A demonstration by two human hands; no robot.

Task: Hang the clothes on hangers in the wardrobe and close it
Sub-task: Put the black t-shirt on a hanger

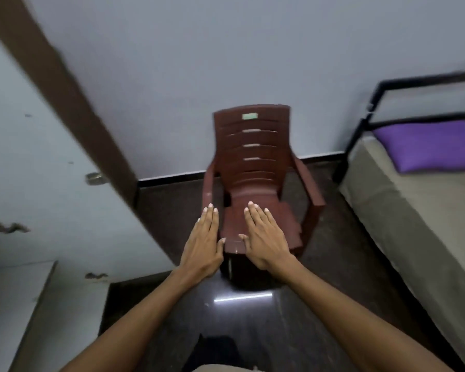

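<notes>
Both hands reach forward with straight fingers, holding nothing: the left hand (203,244) and right hand (265,241) hang over a brown plastic chair (255,167). The wardrobe door (38,162) stands left of the fingers; no clothes show.

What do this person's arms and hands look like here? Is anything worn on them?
Both forearms are bare, with no sleeves in view. The left hand and right hand wear no gloves, rings, watch or bands that I can see. The fingernails are short and pale.
</notes>
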